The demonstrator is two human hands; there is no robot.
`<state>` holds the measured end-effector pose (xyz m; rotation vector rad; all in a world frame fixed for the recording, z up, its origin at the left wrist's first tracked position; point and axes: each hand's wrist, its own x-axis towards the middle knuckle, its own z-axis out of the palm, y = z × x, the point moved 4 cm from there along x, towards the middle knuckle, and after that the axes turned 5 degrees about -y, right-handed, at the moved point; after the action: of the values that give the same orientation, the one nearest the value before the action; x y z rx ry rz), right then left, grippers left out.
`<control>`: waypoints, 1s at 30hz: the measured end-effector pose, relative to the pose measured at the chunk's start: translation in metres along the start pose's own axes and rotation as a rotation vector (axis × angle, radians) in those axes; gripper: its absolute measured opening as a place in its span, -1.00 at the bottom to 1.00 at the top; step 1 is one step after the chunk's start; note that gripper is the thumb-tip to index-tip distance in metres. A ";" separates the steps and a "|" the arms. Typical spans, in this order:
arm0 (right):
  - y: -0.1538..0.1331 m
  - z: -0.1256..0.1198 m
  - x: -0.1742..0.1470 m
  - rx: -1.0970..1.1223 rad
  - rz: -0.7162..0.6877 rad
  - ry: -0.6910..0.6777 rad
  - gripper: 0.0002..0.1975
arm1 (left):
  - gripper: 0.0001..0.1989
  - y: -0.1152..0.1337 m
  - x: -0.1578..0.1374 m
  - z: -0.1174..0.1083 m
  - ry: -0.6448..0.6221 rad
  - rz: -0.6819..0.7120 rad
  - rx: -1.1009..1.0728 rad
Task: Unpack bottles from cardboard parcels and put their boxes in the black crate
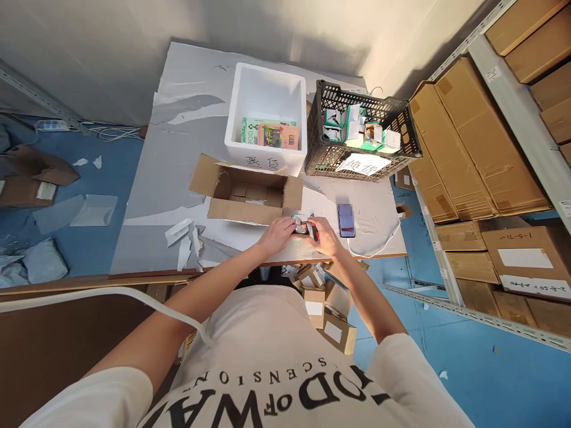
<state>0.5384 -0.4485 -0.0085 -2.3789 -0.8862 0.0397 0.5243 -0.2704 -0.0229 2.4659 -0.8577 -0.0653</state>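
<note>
At frame centre, the left hand curls over a small round item, steadying it on the table; the right hand pinches a red-handled tool (grip partly hidden) against it.

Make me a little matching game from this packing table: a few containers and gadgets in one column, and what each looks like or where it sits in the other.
Things:
1. foam box
2. plastic crate
3. cardboard box
4. phone

Descriptions:
A. brown, flaps open, just beyond the hands
B. white, colourful packets inside
C. lying flat, right of the right hand
D. black lattice walls, at the far right of the table

Pairs: 1-B, 2-D, 3-A, 4-C
</note>
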 end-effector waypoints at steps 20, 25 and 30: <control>0.001 0.028 0.011 -0.278 -0.126 -0.261 -0.28 | -0.55 -0.011 0.014 -0.002 -0.011 -0.083 -0.143; -0.007 0.018 0.029 -0.253 -0.092 -0.271 -0.42 | -0.42 -0.014 0.013 -0.004 -0.153 -0.043 -0.111; -0.024 -0.029 0.049 -0.135 0.038 -0.037 -0.61 | -0.29 -0.015 0.005 -0.023 -0.025 -0.068 -0.166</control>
<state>0.5687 -0.4196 0.0368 -2.5279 -0.8863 0.0401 0.5416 -0.2529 -0.0100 2.3423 -0.7473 -0.1842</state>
